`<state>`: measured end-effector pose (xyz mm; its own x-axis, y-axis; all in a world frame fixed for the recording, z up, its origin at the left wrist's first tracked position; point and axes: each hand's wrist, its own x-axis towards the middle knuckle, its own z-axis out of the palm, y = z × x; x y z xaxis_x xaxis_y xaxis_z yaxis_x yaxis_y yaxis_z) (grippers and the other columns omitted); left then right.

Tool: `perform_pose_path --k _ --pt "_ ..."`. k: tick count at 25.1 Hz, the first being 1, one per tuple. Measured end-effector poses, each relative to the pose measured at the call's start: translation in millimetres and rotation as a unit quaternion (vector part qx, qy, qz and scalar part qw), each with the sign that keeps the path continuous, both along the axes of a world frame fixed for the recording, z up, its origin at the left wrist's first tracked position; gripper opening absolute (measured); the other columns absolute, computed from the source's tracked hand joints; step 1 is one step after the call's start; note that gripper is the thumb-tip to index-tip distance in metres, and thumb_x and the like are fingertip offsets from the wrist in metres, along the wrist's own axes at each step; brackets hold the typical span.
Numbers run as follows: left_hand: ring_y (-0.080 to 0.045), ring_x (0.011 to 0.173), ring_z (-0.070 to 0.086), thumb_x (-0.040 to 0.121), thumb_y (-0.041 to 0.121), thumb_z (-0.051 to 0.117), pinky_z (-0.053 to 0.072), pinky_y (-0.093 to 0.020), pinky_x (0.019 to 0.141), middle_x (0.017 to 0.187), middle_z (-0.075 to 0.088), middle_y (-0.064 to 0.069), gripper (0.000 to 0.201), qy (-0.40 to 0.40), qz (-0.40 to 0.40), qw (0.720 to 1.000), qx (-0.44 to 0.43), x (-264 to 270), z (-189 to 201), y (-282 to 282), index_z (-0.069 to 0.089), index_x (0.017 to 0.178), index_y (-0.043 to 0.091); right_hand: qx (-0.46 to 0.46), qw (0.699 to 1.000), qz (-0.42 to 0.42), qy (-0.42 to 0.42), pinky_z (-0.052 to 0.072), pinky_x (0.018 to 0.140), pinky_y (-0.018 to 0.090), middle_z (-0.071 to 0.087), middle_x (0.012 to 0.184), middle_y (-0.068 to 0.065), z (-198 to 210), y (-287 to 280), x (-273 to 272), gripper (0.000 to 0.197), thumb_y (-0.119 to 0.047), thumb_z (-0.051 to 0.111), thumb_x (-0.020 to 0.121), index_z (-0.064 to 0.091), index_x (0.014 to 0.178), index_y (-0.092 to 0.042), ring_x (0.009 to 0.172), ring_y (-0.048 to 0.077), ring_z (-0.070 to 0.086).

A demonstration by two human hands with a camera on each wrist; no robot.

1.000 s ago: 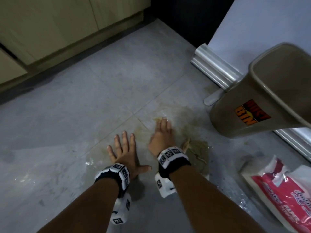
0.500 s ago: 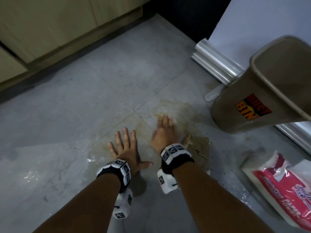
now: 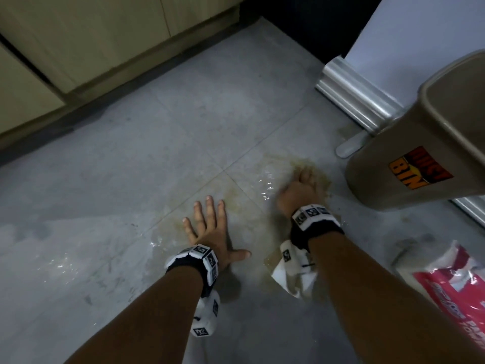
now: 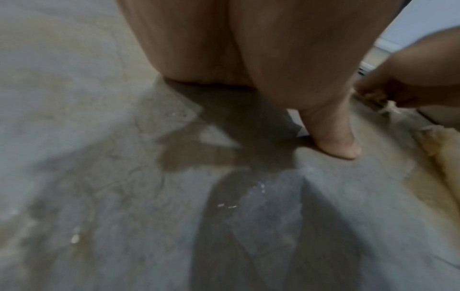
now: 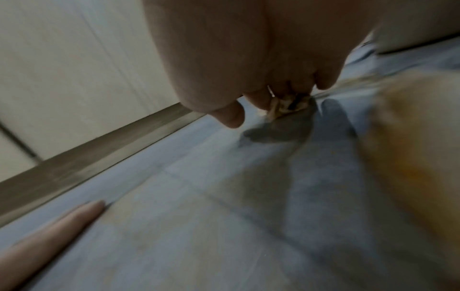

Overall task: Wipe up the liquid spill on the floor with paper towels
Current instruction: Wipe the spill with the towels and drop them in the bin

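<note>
Head view: right hand (image 3: pixel 299 191) clutches a soaked paper towel (image 5: pixel 281 107) at one o'clock; flat, splayed left hand (image 3: pixel 210 229) braces on the wet floor (image 3: pixel 162 143) and might slip.

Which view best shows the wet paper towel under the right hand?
The right wrist view: the crumpled paper towel shows under the right hand's curled fingers. In the head view the hand hides it. The left wrist view catches only blurred shreds at the frame edge.
</note>
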<state>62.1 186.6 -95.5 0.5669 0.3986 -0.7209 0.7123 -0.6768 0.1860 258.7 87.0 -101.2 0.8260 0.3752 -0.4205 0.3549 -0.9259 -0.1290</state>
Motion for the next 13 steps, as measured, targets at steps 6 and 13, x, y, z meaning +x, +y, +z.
perform_pose_path --k 6,13 --pt "-0.037 0.131 -0.049 0.063 0.082 0.064 -0.015 -0.066 0.113 0.143 -0.055 -0.006 0.145 0.000 0.001 1.000 -0.002 2 3 -1 -0.037 0.146 0.021 0.083 0.969 0.232 0.003 0.012 0.120 0.041 0.014 0.160 0.015 6 -5 -55 0.064 -0.029 0.032 0.091 0.023 0.151 -0.009 0.147 0.033 0.014" --pt "-0.036 0.131 -0.050 0.062 0.081 0.066 -0.018 -0.066 0.112 0.144 -0.054 -0.006 0.145 -0.001 0.005 1.000 0.007 0 -3 0 -0.037 0.146 0.022 0.022 0.997 0.071 -0.003 0.013 0.119 0.044 0.009 0.160 0.020 -9 27 19 0.069 -0.033 0.033 0.091 0.015 0.152 -0.003 0.147 0.034 0.009"
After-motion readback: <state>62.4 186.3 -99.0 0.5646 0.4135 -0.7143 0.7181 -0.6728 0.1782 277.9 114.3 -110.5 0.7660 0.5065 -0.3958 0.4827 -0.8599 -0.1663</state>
